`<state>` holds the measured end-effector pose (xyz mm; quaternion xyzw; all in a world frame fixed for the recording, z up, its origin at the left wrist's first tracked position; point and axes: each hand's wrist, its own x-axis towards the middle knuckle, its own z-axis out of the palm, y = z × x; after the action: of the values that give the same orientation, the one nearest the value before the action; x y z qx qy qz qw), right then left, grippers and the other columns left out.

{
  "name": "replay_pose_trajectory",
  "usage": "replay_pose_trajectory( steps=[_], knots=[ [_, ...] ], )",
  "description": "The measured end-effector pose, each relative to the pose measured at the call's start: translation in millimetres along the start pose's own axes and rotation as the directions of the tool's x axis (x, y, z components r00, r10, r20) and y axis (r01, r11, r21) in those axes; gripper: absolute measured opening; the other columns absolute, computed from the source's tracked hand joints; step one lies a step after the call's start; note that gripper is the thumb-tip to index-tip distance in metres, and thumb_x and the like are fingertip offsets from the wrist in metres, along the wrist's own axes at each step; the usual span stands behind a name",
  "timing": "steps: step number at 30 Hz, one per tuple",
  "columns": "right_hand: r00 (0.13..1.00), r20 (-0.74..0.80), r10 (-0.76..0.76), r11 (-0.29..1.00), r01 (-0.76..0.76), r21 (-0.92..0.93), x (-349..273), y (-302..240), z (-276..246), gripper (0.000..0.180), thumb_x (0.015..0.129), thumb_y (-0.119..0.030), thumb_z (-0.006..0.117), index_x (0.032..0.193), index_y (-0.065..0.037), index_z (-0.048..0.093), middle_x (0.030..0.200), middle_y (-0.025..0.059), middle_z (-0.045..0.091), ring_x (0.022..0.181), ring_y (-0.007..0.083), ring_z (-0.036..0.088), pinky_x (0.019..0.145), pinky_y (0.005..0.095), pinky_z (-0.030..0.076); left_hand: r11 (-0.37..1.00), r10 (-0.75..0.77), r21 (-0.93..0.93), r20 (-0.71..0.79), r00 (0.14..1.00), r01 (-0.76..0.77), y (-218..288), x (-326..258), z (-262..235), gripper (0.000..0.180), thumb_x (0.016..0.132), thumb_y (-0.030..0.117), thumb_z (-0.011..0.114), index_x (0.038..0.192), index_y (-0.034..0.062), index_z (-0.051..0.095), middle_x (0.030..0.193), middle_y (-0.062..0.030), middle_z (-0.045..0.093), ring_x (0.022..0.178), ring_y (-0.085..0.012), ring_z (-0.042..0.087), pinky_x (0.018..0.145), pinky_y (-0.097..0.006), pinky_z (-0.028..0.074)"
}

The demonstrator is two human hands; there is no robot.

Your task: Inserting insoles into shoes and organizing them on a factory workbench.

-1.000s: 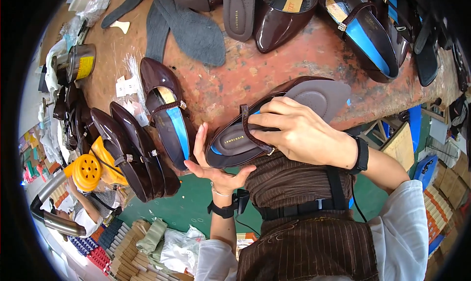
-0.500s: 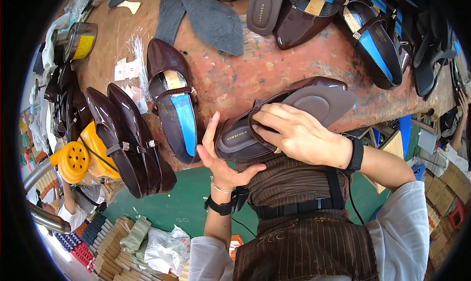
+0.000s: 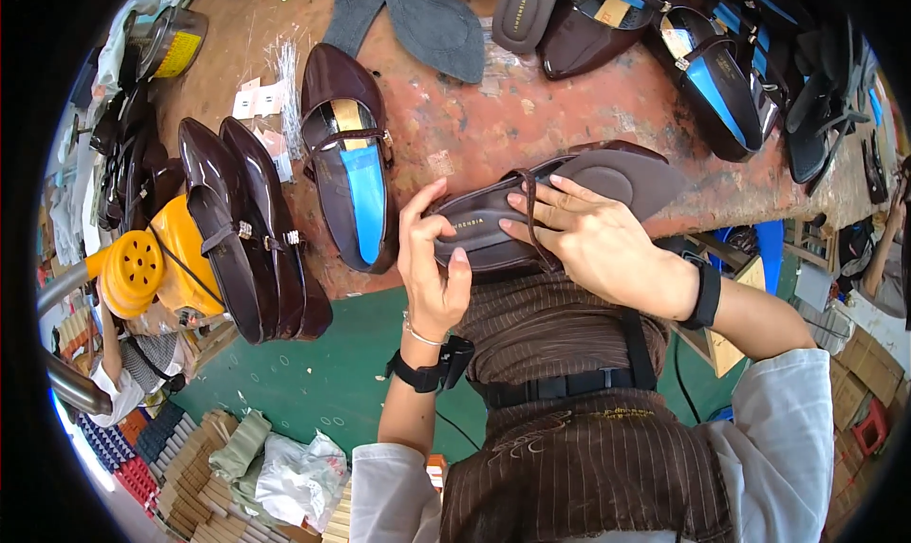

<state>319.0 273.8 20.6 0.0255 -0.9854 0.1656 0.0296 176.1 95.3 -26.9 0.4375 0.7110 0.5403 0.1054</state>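
A dark brown patent pointed flat shoe (image 3: 617, 148) with a thin strap lies sideways at the table's front edge. A brown cushioned insole (image 3: 622, 178) is partly inside it, its heel end down in the shoe and its front part lying over the toe opening. My left hand (image 3: 432, 268) is curled round the shoe's heel end, thumb near side, fingertips at the rim. My right hand (image 3: 607, 249) reaches over from the near side. Its fingers are spread and bent slightly, crossing the strap, with fingertips resting on the insole; its thumb is hidden.
Left of my hands lies a matching shoe (image 3: 346, 164) with a blue strip inside, then a pair of brown shoes (image 3: 228, 230) beside a yellow lamp-like fixture (image 3: 142, 270). Grey insoles (image 3: 427, 26), more shoes (image 3: 707, 78) and paper tags (image 3: 258, 99) lie farther back.
My left hand has closed from spread fingers onto the heel end. My right fingers have spread from a bunched grip by the strap onto the insole. The shoe's heel has shifted slightly right.
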Motion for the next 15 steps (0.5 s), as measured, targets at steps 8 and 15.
replay_pose_trajectory(
  steps=[8,15],
  knots=[
    [0.88,-0.408,0.242,0.957,-0.286,-0.051,-2.2,27.9,-14.9,0.036,0.074,-0.001,0.064,0.109,-0.001,0.07,0.117,0.0127,0.067,0.123,0.0288,0.057,0.115,0.057,0.028,0.972,-0.101,0.217,0.042,0.994,0.09,60.6,-13.9,30.3,0.05,0.08,0.008,0.068,0.123,-0.0013,0.045,0.15,-0.0292,0.034,0.135,-0.0439,0.039,0.11,-0.049,0.034],
    [0.758,-0.219,0.614,0.702,-0.398,0.591,16.9,37.3,-73.0,0.05,0.074,-0.01,0.075,0.118,0.001,0.057,0.111,0.0267,0.061,0.111,0.0432,0.059,0.105,0.0444,0.043,0.783,-0.24,0.615,0.431,0.87,-0.089,119.7,-8.3,55.2,0.059,0.077,0.019,0.075,0.133,0.0123,0.059,0.154,-0.0086,0.04,0.082,-0.031,0.055,0.067,-0.037,0.055]
  ],
)
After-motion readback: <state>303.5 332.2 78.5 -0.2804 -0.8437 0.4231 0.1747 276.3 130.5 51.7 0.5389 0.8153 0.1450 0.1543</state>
